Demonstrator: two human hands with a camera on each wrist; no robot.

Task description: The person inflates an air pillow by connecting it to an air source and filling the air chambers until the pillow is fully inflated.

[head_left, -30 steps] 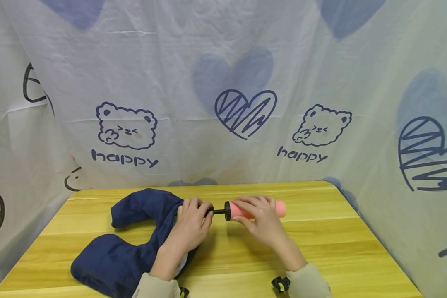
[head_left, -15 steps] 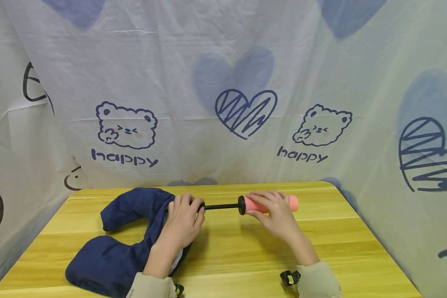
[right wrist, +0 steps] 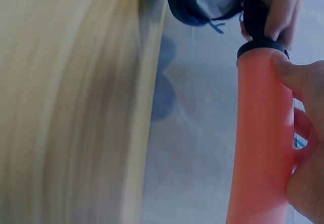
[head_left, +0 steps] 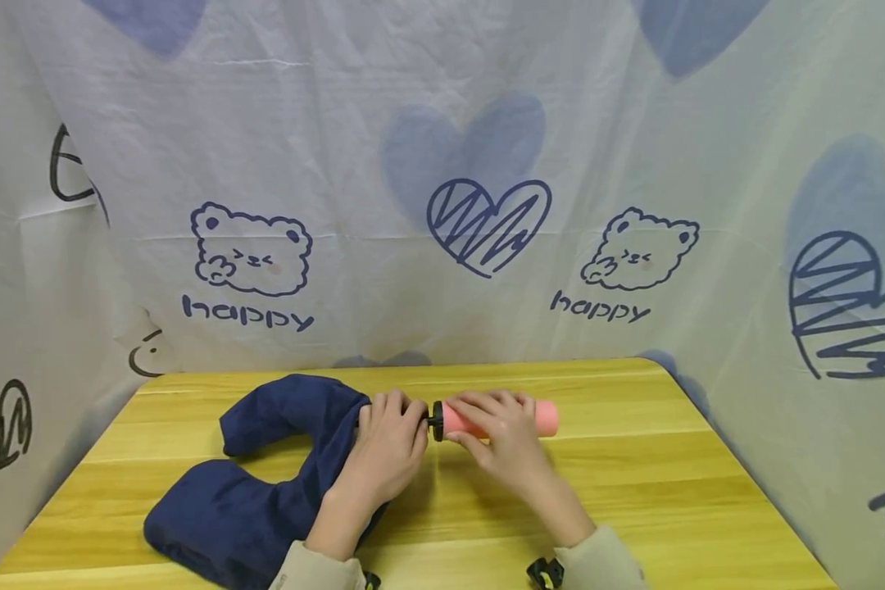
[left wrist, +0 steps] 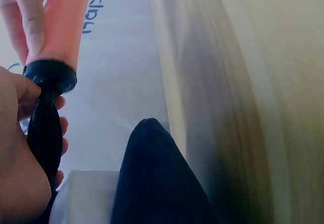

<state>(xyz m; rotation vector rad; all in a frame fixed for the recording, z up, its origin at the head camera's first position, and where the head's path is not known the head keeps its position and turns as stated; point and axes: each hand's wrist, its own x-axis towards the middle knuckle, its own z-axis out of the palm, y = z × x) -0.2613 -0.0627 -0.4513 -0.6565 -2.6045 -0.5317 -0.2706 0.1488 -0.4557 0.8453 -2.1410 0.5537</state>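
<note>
A pink hand pump (head_left: pixel 546 418) with a black collar lies level above the table, its rod nearly all inside the barrel. My right hand (head_left: pixel 503 434) grips the barrel, thumb near the collar in the right wrist view. Around the pump's black handle (left wrist: pixel 45 133) curl the fingers of my left hand (head_left: pixel 387 447). Left of that hand is a navy U-shaped neck pillow (head_left: pixel 221 516), its outer curve against the handle end. Whitish material shows beside the pillow in the left wrist view. How pump and pillow meet is hidden by my left hand.
The yellow wood-grain table (head_left: pixel 634 475) extends under both forearms and to the right. Behind it hangs a pale curtain (head_left: pixel 369 270) printed with hearts and bears, which also closes off both sides.
Half a second ago the rod was drawn far out; now the barrel is back close to the handle. Both hands moved inward, and the pillow shifted right with the left hand.
</note>
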